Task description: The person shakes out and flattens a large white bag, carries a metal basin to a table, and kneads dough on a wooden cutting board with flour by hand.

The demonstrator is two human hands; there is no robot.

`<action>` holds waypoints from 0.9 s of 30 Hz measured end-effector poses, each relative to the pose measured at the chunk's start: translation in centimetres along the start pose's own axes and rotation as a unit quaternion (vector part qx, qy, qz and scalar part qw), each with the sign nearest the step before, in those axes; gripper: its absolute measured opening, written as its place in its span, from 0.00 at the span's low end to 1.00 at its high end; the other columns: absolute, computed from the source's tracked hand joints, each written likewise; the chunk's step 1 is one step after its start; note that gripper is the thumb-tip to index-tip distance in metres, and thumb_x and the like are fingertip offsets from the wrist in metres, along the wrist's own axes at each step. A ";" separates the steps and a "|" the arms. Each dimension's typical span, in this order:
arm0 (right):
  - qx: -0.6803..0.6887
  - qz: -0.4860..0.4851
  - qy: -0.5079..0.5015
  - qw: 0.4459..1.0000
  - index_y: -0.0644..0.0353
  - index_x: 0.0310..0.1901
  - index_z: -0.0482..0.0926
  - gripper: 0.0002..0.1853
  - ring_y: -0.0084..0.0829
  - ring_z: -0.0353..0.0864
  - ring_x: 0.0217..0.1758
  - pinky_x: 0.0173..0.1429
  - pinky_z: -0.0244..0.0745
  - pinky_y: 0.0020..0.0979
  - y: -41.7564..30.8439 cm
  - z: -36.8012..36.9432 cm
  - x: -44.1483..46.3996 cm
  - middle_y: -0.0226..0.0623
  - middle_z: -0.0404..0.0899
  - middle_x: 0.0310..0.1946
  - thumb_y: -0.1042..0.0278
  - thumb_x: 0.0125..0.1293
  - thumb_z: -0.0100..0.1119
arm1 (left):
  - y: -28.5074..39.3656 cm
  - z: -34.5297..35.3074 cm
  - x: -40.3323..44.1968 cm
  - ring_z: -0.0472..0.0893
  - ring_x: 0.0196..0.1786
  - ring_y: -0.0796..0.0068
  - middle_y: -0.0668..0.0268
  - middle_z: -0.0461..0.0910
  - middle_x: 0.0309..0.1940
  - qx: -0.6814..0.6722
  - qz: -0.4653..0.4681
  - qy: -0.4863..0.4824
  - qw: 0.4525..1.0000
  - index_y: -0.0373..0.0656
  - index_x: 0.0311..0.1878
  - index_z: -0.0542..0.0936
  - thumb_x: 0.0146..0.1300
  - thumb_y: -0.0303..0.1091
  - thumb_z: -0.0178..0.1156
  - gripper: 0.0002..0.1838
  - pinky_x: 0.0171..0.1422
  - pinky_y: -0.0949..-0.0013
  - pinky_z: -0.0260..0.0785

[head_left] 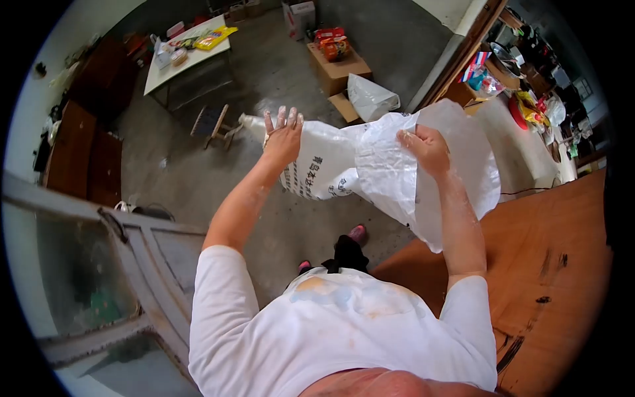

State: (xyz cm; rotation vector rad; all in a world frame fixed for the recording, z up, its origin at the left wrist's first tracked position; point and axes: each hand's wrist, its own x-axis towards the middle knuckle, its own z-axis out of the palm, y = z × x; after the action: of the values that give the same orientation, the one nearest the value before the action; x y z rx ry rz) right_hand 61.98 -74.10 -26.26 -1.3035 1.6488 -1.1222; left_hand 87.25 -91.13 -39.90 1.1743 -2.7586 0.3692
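A white woven plastic sack [324, 162] printed with dark characters stretches in the air between my two hands, crumpled at its middle. My right hand [428, 151] pinches it near the wide, pale end on the right. At the narrower left end, my left hand [283, 140] holds the sack with the back of the hand up. Its fingers are fairly straight and slightly apart; the thumb is mostly hidden. White powder coats the fingertips of both hands.
A brown wooden surface [529, 284] lies close on my right, and a pale framed door [152, 251] on my left. Ahead stand a small folding stool [211, 126], a white table [159, 74] with packages, and a cardboard box [340, 69]. A white bag [372, 98] leans beside the box.
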 end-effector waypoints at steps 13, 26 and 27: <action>-0.138 0.005 0.216 0.966 0.62 0.25 0.75 0.15 0.15 0.62 0.28 0.33 0.61 0.22 4.9 -29.4 2.3 0.20 0.67 0.20 0.59 0.62 0.56 | 6.6 14.3 11.3 0.67 0.60 0.56 0.66 0.79 0.42 -0.108 0.006 -0.190 0.976 0.51 0.36 0.82 0.56 0.37 0.54 0.08 0.65 0.34 0.32; -0.381 0.067 0.297 0.873 0.62 0.27 0.74 0.15 0.14 0.62 0.29 0.34 0.61 0.21 3.4 -46.3 6.0 0.20 0.65 0.21 0.58 0.63 0.55 | 15.6 20.8 24.8 0.54 0.67 0.49 0.56 0.57 0.65 -0.135 0.029 -0.285 0.948 0.54 0.65 0.60 0.47 0.52 0.63 0.41 0.66 0.37 0.38; -0.347 0.037 0.310 0.884 0.63 0.29 0.75 0.15 0.14 0.63 0.29 0.34 0.61 0.21 3.5 -46.6 5.6 0.21 0.66 0.21 0.58 0.63 0.55 | 17.4 19.5 26.5 0.53 0.68 0.49 0.56 0.55 0.66 -0.186 0.055 -0.265 0.944 0.50 0.66 0.56 0.43 0.52 0.66 0.47 0.66 0.38 0.39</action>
State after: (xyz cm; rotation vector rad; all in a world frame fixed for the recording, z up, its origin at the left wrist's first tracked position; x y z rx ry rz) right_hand 16.75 -70.54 -13.71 -1.3416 2.7383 -0.9882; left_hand 56.09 -103.06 -56.32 1.1485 -3.1357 -0.5249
